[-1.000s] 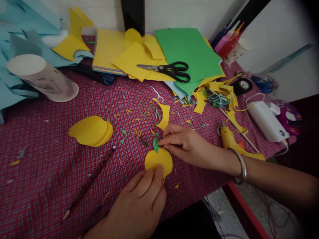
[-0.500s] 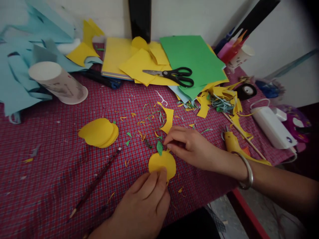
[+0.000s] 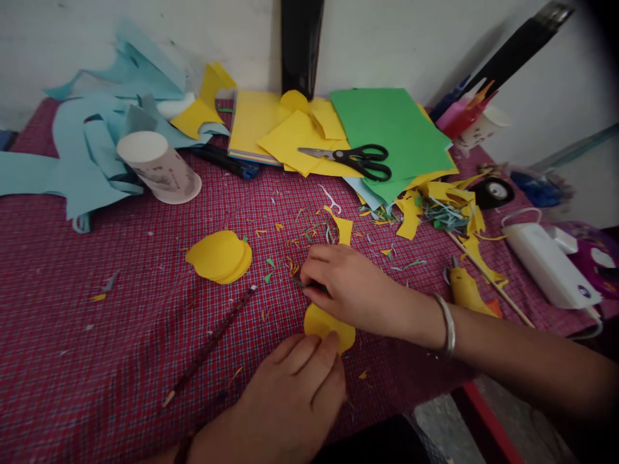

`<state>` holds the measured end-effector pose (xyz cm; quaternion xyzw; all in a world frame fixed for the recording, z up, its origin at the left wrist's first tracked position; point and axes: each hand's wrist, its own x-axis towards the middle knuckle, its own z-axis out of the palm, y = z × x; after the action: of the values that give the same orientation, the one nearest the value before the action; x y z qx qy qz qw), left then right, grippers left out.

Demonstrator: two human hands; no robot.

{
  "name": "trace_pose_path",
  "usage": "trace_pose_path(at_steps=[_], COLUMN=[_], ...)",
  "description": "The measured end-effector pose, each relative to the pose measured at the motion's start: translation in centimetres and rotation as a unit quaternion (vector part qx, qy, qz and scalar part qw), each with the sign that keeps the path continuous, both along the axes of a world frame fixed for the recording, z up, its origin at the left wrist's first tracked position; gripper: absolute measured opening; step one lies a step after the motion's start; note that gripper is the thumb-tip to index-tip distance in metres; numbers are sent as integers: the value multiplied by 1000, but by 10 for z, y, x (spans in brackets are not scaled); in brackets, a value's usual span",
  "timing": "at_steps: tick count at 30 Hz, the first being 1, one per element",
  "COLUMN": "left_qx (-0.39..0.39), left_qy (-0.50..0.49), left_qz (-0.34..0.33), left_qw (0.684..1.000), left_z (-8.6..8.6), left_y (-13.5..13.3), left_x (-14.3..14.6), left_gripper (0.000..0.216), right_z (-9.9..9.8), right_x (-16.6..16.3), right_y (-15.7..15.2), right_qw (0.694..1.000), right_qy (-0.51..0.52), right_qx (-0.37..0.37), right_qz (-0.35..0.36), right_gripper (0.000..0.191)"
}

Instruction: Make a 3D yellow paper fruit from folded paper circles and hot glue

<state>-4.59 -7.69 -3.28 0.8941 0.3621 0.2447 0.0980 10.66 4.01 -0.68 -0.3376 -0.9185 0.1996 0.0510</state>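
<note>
My left hand (image 3: pixel 294 393) presses its fingertips on a round yellow paper cutout (image 3: pixel 331 327), which lies flat on the checked cloth. Over the cutout's top edge, my right hand (image 3: pixel 338 277) has its fingers curled and closed, close to a small dark scrap (image 3: pixel 298 282). What those fingers hold, if anything, is hard to make out. The green paper leaf at the top of the cutout is hidden under that hand. To the left lies a stack of yellow paper cutouts (image 3: pixel 217 256), with a pencil (image 3: pixel 210 348) below it.
Scissors (image 3: pixel 358 158) lie on yellow and green paper (image 3: pixel 387 122) at the back. A paper cup (image 3: pixel 159 166) stands by blue paper scraps (image 3: pixel 91 148). On the right are a yellow glue gun (image 3: pixel 467 290), a wooden stick (image 3: pixel 488 280) and a white box (image 3: pixel 551 264).
My right hand has moved left across the top of the cutout and now covers the green leaf. My left hand stays on the cutout. The whole view has shifted slightly.
</note>
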Motion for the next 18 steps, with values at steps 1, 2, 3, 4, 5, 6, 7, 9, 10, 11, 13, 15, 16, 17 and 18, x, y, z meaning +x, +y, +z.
trace_pose_path(at_steps=[1,2,3,4,5,6,7,9,10,11,13,15,16,17,18], left_qx=[-32,-80,-144,-219,-303,-389,-466,-582,-621,-647,-674,-685,-686,-685,-680], left_qy=[-52,-115,-185,-259,-330,-392,-442,-496,-506,-509,-508,-506,-504,-500,-496], left_qz=[16,38,69,108,152,189,210,197,172,145,105,90,90,94,101], left_qw=[998,989,970,934,881,812,737,613,574,549,525,516,517,522,530], left_z=[5,9,12,15,16,16,15,13,13,13,14,15,16,16,16], left_y=[3,6,10,15,20,25,29,35,36,37,34,31,30,29,28], left_x=[-3,-6,-10,-13,-17,-19,-21,-23,-22,-22,-20,-18,-18,-17,-17], left_gripper=[24,22,20,21,23,27,30,34,34,33,31,29,29,28,26], right_z=[1,2,3,6,8,11,14,19,21,22,24,25,25,25,25], right_x=[1,3,6,9,11,14,16,20,21,22,24,24,24,23,23], right_y=[1,1,2,2,1,1,-1,-4,-6,-8,-12,-16,-17,-19,-20], right_qw=[999,997,992,985,978,972,968,970,974,978,980,976,972,969,968], right_qy=[29,66,107,148,185,211,226,224,214,200,168,129,112,100,97], right_qx=[-20,-43,-66,-86,-99,-106,-106,-83,-59,-26,56,130,156,169,169], right_qz=[3,4,5,5,4,5,10,31,45,60,88,120,134,148,157], right_gripper=[5,6,8,9,10,11,11,11,12,13,15,18,19,20,20])
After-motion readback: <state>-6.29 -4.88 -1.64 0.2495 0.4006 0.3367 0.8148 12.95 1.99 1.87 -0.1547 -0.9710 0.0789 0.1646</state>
